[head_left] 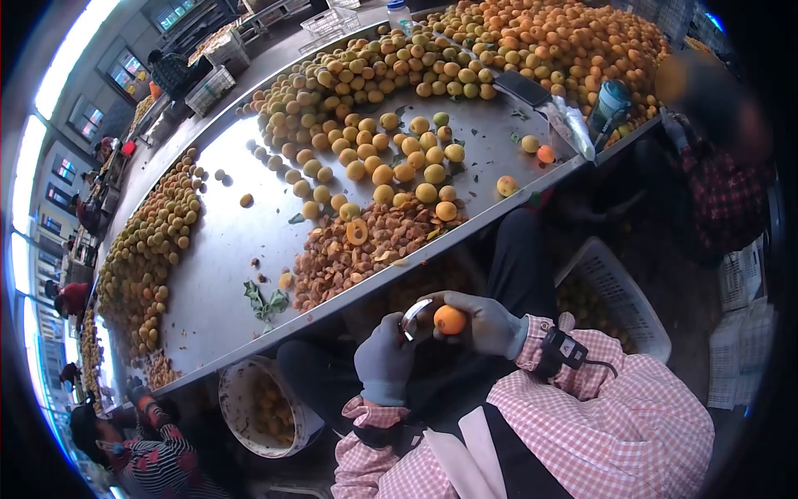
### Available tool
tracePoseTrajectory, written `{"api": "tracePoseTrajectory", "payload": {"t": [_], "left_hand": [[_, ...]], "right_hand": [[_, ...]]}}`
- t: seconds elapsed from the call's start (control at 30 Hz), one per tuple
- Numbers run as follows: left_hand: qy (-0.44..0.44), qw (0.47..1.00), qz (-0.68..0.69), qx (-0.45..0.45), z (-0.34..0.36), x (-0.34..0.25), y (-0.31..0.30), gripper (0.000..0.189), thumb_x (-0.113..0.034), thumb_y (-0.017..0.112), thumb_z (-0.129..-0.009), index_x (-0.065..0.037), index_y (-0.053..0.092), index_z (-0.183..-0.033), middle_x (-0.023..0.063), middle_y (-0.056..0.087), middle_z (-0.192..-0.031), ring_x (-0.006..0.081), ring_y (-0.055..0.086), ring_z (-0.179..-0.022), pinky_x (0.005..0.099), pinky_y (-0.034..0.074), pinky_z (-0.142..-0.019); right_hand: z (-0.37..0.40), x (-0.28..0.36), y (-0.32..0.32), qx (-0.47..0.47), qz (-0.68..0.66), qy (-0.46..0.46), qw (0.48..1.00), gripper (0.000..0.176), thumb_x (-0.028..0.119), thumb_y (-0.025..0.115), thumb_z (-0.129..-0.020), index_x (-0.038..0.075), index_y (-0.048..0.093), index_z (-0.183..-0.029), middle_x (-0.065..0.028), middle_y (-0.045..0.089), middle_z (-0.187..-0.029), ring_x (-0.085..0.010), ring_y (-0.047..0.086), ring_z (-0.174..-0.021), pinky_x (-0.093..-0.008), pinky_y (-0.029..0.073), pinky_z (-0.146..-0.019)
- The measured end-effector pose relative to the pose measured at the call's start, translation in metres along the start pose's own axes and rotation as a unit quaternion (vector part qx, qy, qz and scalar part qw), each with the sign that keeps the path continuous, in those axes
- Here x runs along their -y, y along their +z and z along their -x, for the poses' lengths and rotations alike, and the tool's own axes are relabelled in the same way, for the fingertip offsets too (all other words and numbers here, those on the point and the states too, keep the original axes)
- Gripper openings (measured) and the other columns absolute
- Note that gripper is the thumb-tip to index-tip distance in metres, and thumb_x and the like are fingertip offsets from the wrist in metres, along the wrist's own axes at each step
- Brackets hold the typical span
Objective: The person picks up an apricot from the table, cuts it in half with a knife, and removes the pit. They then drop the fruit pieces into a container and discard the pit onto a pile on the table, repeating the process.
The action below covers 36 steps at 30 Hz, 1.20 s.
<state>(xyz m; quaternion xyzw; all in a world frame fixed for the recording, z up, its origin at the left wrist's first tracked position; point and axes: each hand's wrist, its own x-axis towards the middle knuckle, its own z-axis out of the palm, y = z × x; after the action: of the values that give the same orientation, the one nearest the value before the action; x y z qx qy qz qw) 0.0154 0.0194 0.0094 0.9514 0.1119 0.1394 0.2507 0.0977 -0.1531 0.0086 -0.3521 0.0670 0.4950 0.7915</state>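
My left hand [384, 359], in a grey glove, grips a curved metal tool [413, 318] with a shiny edge. Beside it my right hand [486, 323], gloved too, holds an orange apricot [450, 320] between thumb and fingers. The tool's metal end is just left of the fruit, a small gap between them. Both hands are in front of the metal table's near edge, above my lap. On the table lie a heap of brown pits [357, 252] and many loose yellow-orange apricots [383, 175].
A white bucket [235, 407] with fruit stands below the table edge at left, a white crate [619, 291] at right. A phone [522, 88], a clear bag and a teal bottle [613, 101] lie at the table's right. Co-workers sit at lower left and upper right.
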Motion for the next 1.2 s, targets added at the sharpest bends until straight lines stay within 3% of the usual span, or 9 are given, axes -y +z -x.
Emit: {"api": "tracePoseTrajectory", "payload": {"t": [0.2, 0.4, 0.43, 0.47, 0.53, 0.67, 0.73, 0.77, 1.2], "left_hand": [[0.051, 0.984, -0.163, 0.038, 0.005, -0.001, 0.008, 0.021, -0.02, 0.064, -0.077, -0.014, 0.057, -0.096, 0.0059, 0.061, -0.074, 0.0292, 0.062, -0.062, 0.0386, 0.048, -0.051], [0.062, 0.983, 0.09, 0.148, 0.012, 0.0, 0.003, 0.036, -0.022, 0.064, -0.086, -0.009, 0.05, -0.115, 0.0079, 0.063, -0.079, 0.0197, 0.063, -0.065, 0.0279, 0.049, -0.057], [-0.116, 0.891, 0.356, 0.256, 0.013, 0.002, 0.004, 0.034, -0.022, 0.064, -0.087, -0.008, 0.05, -0.115, 0.0052, 0.061, -0.08, 0.0151, 0.061, -0.066, 0.0246, 0.047, -0.058], [-0.279, 0.691, 0.578, 0.333, 0.014, 0.004, 0.005, 0.033, -0.022, 0.064, -0.089, -0.007, 0.05, -0.115, 0.0024, 0.059, -0.081, 0.0105, 0.059, -0.067, 0.0213, 0.045, -0.058], [-0.295, 0.659, 0.617, 0.313, 0.018, 0.008, 0.007, 0.03, -0.02, 0.062, -0.091, -0.005, 0.051, -0.114, -0.0023, 0.055, -0.085, 0.0048, 0.054, -0.069, 0.0179, 0.041, -0.058], [-0.252, 0.718, 0.612, 0.219, 0.022, 0.012, 0.004, 0.031, -0.021, 0.063, -0.089, -0.007, 0.052, -0.114, 0.0014, 0.059, -0.082, 0.0116, 0.059, -0.066, 0.023, 0.045, -0.057], [-0.033, 0.965, 0.249, 0.074, 0.02, 0.011, -0.002, 0.037, -0.024, 0.067, -0.085, -0.009, 0.052, -0.115, 0.0093, 0.065, -0.084, 0.0257, 0.065, -0.07, 0.0324, 0.049, -0.057], [-0.028, 0.984, 0.167, 0.06, 0.02, 0.007, -0.005, 0.043, -0.024, 0.07, -0.08, -0.011, 0.051, -0.117, 0.014, 0.066, -0.089, 0.0352, 0.065, -0.076, 0.0403, 0.051, -0.058], [0.118, 0.98, -0.156, -0.028, 0.028, 0.021, -0.009, 0.043, -0.019, 0.062, -0.083, -0.009, 0.05, -0.123, 0.0049, 0.059, -0.081, 0.023, 0.06, -0.058, 0.0343, 0.047, -0.048]], "right_hand": [[-0.004, -0.006, 0.017, 0.022, 0.073, -0.069, 0.995, 0.029, 0.028, 0.052, -0.094, 0.007, 0.058, -0.113, -0.0062, 0.062, -0.1, -0.012, 0.061, -0.085, -0.0232, 0.051, -0.074], [-0.012, -0.003, 0.009, -0.039, 0.131, -0.07, 0.988, 0.031, 0.032, 0.049, -0.096, 0.007, 0.058, -0.112, -0.0038, 0.06, -0.092, -0.0101, 0.06, -0.08, -0.0204, 0.051, -0.066], [-0.013, -0.003, 0.008, -0.06, 0.109, -0.059, 0.99, 0.033, 0.033, 0.047, -0.097, 0.007, 0.056, -0.115, -0.0033, 0.06, -0.088, -0.0094, 0.06, -0.077, -0.019, 0.05, -0.062], [-0.013, -0.004, 0.007, -0.06, 0.109, -0.058, 0.991, 0.033, 0.033, 0.047, -0.097, 0.007, 0.056, -0.115, -0.0033, 0.06, -0.088, -0.0094, 0.06, -0.077, -0.019, 0.05, -0.062], [-0.013, -0.006, 0.005, 0.021, 0.074, -0.056, 0.995, 0.038, 0.036, 0.044, -0.097, 0.008, 0.052, -0.121, -0.0031, 0.059, -0.089, -0.0085, 0.058, -0.074, -0.0191, 0.048, -0.059], [-0.007, -0.001, 0.018, 0.025, 0.002, -0.026, 0.999, 0.041, 0.04, 0.044, -0.098, 0.007, 0.049, -0.123, -0.0038, 0.058, -0.092, -0.0088, 0.055, -0.072, -0.0193, 0.044, -0.056], [-0.016, -0.015, -0.012, 0.047, -0.014, 0.004, 0.999, 0.037, 0.037, 0.045, -0.097, 0.007, 0.051, -0.12, -0.0049, 0.058, -0.093, -0.0105, 0.055, -0.071, -0.0206, 0.044, -0.055], [-0.017, -0.017, -0.013, 0.047, -0.026, 0.022, 0.998, 0.032, 0.032, 0.047, -0.096, 0.009, 0.051, -0.119, -0.0044, 0.057, -0.096, -0.0107, 0.055, -0.07, -0.0206, 0.043, -0.055], [0.003, -0.014, 0.029, 0.055, 0.101, -0.041, 0.993, 0.052, 0.007, 0.065, -0.085, 0.01, 0.039, -0.13, -0.0037, 0.055, -0.104, -0.0077, 0.053, -0.068, -0.0175, 0.041, -0.054]]}}
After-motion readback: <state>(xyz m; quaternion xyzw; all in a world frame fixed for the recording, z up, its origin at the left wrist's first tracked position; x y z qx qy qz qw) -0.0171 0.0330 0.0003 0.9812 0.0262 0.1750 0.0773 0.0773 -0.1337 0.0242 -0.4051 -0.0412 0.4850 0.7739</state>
